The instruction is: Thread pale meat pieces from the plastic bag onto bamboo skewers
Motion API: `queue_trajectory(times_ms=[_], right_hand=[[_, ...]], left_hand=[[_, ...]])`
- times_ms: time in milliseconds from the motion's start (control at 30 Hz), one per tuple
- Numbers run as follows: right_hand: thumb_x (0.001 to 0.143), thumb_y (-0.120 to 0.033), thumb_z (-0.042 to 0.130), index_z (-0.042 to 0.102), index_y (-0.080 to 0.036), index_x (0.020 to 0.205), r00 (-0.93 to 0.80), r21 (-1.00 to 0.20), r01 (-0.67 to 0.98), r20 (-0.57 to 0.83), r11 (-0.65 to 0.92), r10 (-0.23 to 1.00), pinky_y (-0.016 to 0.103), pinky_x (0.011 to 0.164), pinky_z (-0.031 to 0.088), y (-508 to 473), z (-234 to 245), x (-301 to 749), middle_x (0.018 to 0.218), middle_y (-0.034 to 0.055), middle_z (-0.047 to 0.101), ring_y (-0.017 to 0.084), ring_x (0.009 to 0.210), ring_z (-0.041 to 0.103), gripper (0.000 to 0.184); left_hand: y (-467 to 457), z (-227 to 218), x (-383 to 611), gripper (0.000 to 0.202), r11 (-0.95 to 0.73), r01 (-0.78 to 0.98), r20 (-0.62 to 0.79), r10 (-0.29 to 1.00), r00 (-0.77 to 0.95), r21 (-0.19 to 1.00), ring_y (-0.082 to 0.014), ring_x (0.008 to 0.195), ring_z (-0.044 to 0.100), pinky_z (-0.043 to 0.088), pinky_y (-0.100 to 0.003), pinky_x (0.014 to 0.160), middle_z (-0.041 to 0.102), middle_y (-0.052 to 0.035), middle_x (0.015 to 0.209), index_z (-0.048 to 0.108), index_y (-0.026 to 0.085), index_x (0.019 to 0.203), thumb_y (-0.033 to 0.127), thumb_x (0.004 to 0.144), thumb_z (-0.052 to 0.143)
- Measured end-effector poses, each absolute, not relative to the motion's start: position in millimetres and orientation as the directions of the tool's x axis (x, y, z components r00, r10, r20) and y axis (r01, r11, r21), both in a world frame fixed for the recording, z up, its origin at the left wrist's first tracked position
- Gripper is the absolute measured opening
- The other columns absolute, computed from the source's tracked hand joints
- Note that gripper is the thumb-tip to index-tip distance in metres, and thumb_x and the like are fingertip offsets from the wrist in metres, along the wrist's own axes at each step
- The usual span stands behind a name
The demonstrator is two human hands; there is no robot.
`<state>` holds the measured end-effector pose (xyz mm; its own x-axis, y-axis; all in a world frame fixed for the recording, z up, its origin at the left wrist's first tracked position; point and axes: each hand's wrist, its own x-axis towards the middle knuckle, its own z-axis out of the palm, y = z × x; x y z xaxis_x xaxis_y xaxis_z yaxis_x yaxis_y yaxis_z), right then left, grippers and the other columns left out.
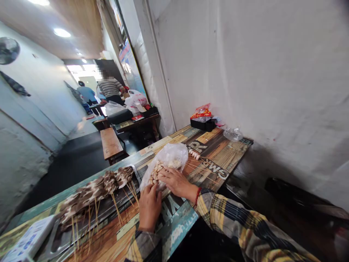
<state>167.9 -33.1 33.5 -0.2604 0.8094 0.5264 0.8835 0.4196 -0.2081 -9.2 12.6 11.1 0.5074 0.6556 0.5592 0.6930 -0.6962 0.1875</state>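
Note:
A clear plastic bag [170, 156] holding pale food pieces lies on the painted wooden table [180, 225]. My right hand [176, 181] rests flat on the bag's near edge, fingers stretched toward the pieces. My left hand [149, 205] sits just below the bag, fingers curled at its lower corner; what they pinch is hidden. Loose bamboo skewers [200, 168], one with pink-white pieces on it [194, 154], lie right of the bag. A metal tray [65, 238] to the left carries several loaded meat skewers [92, 193].
A black box [203, 124] with red packets and a crumpled clear bag [232, 134] sit at the table's far end by the white wall. A white carton [28, 240] lies at the near left. Beyond are a bench [110, 143], another table and two people standing.

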Motion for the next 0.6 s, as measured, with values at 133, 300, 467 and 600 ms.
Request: queue_trajectory(times_ms=[133, 300, 467, 600], right_hand=[[0.089, -0.014, 0.051, 0.057, -0.019, 0.124, -0.166, -0.289, 0.873, 0.58, 0.393, 0.797, 0.039, 0.1, 0.041, -64.7, 34.3, 206.5, 0.128, 0.0099, 0.058, 0.021, 0.12, 0.049, 0.036], [0.091, -0.016, 0.046, 0.066, -0.015, 0.108, 0.055, -0.384, 0.903, 0.545, 0.19, 0.837, 0.037, 0.092, 0.047, -88.5, 24.0, 273.8, 0.108, 0.0109, 0.067, 0.021, 0.102, 0.061, 0.026], [0.09, -0.019, 0.05, 0.064, -0.016, 0.111, 0.041, -0.32, 0.938, 0.479, 0.131, 0.877, 0.038, 0.094, 0.045, -107.9, 1.3, 296.2, 0.112, 0.0111, 0.065, 0.023, 0.106, 0.058, 0.026], [0.089, -0.017, 0.051, 0.063, -0.015, 0.109, 0.1, -0.25, 0.968, 0.451, 0.018, 0.887, 0.038, 0.096, 0.042, -111.9, -6.1, 304.9, 0.114, 0.0111, 0.063, 0.022, 0.109, 0.054, 0.024]], left_hand=[[9.5, 13.7, -9.0, 0.027, -0.694, 0.684, 0.55, 0.669, 0.499, 0.224, -0.0266, 0.096, 0.057, 0.047, -0.041, 0.086, 0.063, -0.0118, 0.103, 0.067, 0.016, 0.102, 0.025, 0.085, 0.049], [2.1, 19.2, -7.6, 0.028, -0.658, 0.689, 0.508, 0.724, 0.468, 0.303, -0.0238, 0.092, 0.058, 0.047, -0.037, 0.083, 0.065, -0.0097, 0.095, 0.068, 0.017, 0.097, 0.027, 0.091, 0.042], [1.4, 19.2, -8.1, 0.028, -0.639, 0.705, 0.51, 0.736, 0.445, 0.307, -0.0228, 0.09, 0.059, 0.046, -0.036, 0.081, 0.065, -0.0082, 0.092, 0.067, 0.019, 0.095, 0.027, 0.091, 0.041], [0.7, 21.2, -7.2, 0.027, -0.667, 0.696, 0.565, 0.692, 0.449, 0.264, -0.0249, 0.093, 0.057, 0.046, -0.038, 0.082, 0.064, -0.009, 0.095, 0.066, 0.019, 0.1, 0.025, 0.09, 0.042]])
